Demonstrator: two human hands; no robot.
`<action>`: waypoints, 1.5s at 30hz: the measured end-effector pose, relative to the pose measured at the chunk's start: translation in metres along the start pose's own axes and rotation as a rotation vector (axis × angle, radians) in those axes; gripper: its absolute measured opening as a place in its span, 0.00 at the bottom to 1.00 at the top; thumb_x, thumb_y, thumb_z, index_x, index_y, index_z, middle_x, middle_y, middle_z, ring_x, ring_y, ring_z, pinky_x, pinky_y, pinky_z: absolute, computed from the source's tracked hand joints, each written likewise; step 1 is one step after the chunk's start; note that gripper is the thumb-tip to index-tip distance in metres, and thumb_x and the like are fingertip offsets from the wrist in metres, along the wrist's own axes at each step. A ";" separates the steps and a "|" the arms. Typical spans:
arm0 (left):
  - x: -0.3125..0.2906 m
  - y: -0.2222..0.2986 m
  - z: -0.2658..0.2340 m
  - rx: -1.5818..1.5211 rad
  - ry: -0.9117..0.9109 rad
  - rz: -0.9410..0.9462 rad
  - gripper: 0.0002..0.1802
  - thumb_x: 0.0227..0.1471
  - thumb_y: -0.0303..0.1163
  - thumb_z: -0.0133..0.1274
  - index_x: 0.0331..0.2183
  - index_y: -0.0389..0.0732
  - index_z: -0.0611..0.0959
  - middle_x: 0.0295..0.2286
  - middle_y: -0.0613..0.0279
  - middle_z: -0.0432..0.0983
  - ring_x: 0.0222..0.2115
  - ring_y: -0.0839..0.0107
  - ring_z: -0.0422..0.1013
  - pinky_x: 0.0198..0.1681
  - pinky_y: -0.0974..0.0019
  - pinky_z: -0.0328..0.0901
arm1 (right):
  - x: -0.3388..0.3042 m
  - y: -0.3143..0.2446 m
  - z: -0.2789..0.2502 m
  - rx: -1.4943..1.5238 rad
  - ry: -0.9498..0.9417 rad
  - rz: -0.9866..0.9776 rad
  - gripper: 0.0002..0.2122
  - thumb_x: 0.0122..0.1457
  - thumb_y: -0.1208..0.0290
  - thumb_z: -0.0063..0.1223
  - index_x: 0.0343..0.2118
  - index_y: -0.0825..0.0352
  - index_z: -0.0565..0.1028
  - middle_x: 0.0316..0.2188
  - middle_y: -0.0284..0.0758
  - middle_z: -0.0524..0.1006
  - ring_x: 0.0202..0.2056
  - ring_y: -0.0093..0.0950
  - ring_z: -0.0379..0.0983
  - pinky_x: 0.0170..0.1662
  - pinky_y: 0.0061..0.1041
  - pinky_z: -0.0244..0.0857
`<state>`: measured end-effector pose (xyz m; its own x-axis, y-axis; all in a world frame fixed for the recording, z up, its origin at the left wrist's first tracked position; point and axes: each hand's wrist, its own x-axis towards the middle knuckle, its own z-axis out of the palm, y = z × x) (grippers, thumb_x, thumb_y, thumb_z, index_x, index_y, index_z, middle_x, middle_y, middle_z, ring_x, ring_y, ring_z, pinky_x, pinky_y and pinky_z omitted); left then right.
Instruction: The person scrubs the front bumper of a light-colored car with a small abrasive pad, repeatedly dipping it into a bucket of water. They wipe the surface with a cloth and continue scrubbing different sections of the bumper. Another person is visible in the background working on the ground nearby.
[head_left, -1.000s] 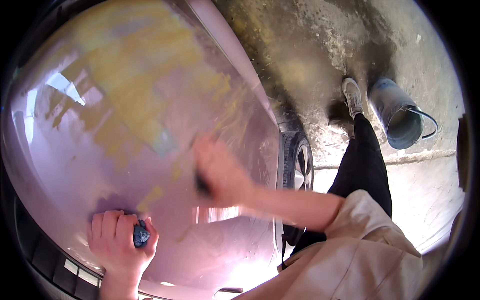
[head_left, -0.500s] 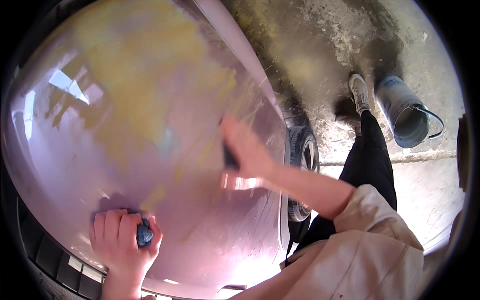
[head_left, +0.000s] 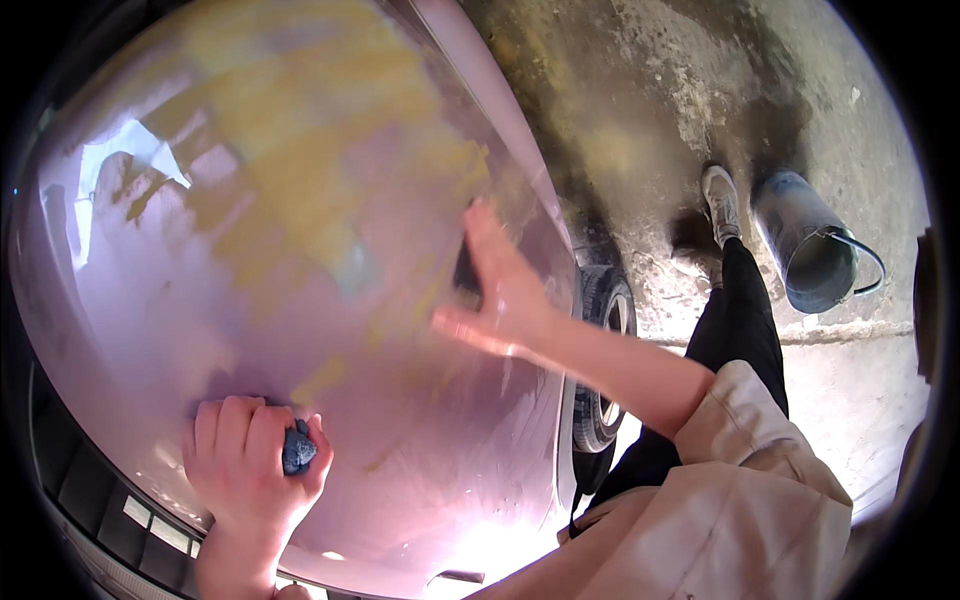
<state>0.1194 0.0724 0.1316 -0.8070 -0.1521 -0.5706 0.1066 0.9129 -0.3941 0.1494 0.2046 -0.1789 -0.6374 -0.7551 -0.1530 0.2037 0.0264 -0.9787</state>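
A pinkish-purple car hood (head_left: 300,340) with yellowish smeared patches fills the left of the view. My left hand (head_left: 250,450) rests on its lower left part, closed round a crumpled blue-grey rag (head_left: 298,450) that shows between thumb and index finger. Farther right, toward the hood's side edge, my right hand (head_left: 505,290) lies low over the panel, thumb apart from the fingers. Between them shows a dark flat thing (head_left: 466,268), seemingly a pad under the hand. Most of it is hidden, and its kind cannot be made out.
A front wheel (head_left: 600,355) stands beside the hood's right edge. On the stained concrete floor (head_left: 660,90), a grey bucket (head_left: 810,245) with a handle stands near my shoe (head_left: 720,200). The dark grille (head_left: 90,490) runs along the lower left.
My right hand has shifted slightly, and its thumb now sticks out more plainly. My left hand stays on the hood with the rag. The whole view has moved a little.
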 end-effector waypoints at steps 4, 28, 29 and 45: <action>0.001 0.001 -0.001 0.010 -0.009 -0.021 0.11 0.39 0.37 0.64 0.24 0.49 0.76 0.27 0.66 0.69 0.27 0.63 0.66 0.30 0.59 0.61 | -0.044 -0.059 0.004 0.019 -0.238 -0.234 0.50 0.53 0.40 0.62 0.67 0.75 0.55 0.69 0.56 0.53 0.70 0.52 0.49 0.71 0.46 0.45; 0.000 0.003 -0.006 -0.014 -0.024 0.001 0.14 0.40 0.35 0.64 0.25 0.45 0.74 0.27 0.62 0.71 0.28 0.58 0.68 0.31 0.56 0.63 | -0.009 -0.032 0.007 0.031 -0.402 -0.217 0.53 0.50 0.39 0.63 0.67 0.75 0.54 0.68 0.56 0.54 0.70 0.54 0.46 0.70 0.48 0.44; 0.000 0.002 -0.005 -0.023 -0.023 0.000 0.14 0.40 0.36 0.64 0.25 0.45 0.74 0.27 0.62 0.71 0.28 0.58 0.68 0.31 0.56 0.63 | -0.010 -0.014 0.005 -0.045 -0.228 -0.167 0.52 0.50 0.38 0.61 0.67 0.75 0.54 0.68 0.56 0.54 0.70 0.54 0.46 0.70 0.48 0.44; 0.008 0.001 -0.001 -0.027 -0.027 0.002 0.13 0.40 0.36 0.64 0.25 0.46 0.75 0.27 0.62 0.70 0.28 0.59 0.67 0.32 0.57 0.62 | -0.026 -0.043 0.017 0.029 -0.094 -0.140 0.53 0.47 0.40 0.65 0.66 0.76 0.55 0.68 0.57 0.53 0.70 0.54 0.47 0.70 0.50 0.43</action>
<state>0.1121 0.0727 0.1274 -0.7909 -0.1598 -0.5907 0.0921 0.9233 -0.3730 0.1699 0.2123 -0.1306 -0.5894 -0.8078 -0.0002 0.1396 -0.1016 -0.9850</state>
